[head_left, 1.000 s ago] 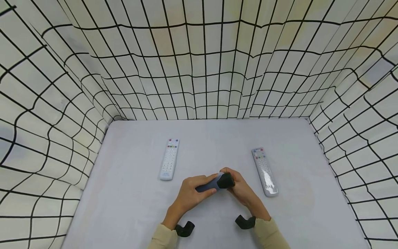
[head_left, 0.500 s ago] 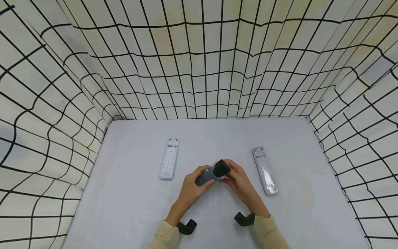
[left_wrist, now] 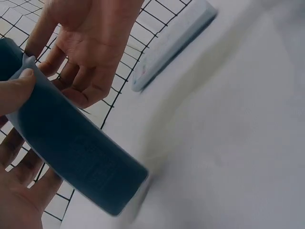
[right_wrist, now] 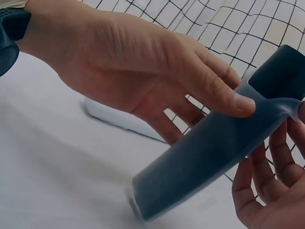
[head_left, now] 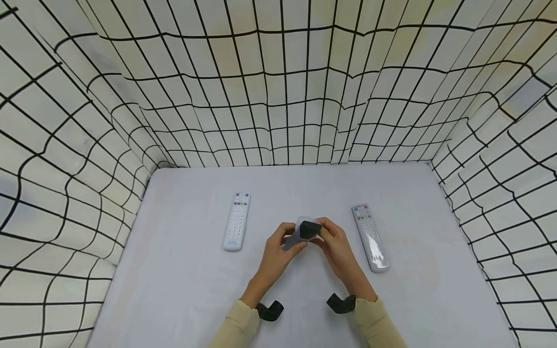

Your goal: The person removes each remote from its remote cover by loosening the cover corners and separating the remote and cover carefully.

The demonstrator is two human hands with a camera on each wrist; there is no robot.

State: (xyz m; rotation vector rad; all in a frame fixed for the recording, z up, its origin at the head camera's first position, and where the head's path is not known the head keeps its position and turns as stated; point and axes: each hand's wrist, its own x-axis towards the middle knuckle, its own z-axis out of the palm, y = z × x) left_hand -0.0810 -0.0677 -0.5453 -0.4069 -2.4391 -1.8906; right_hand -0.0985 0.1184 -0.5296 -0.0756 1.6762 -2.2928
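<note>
Mid-table, a dark remote control [head_left: 310, 230] is partly inside a translucent sleeve [left_wrist: 90, 148]; its dark end [right_wrist: 281, 71] sticks out at the top. My left hand [head_left: 273, 256] grips the sleeved part from the side, its thumb on the sleeve near the mouth in the right wrist view. My right hand [head_left: 341, 249] pinches the sleeve's stretched lip beside that dark end, with the other fingers loosely bent beneath. The remote is held tilted above the table, its covered end pointing down.
A white remote [head_left: 237, 222] lies to the left of the hands, and another remote in a shiny clear wrapping [head_left: 371, 239] to the right. Black mounts [head_left: 270, 311] sit on both wrists. White walls with a black grid [head_left: 278, 96] enclose the white table [head_left: 183, 290].
Both hands have moved a little away from the body with the remote, the left hand also slightly to the right. The right fingers have shifted their hold around the sleeve's mouth.
</note>
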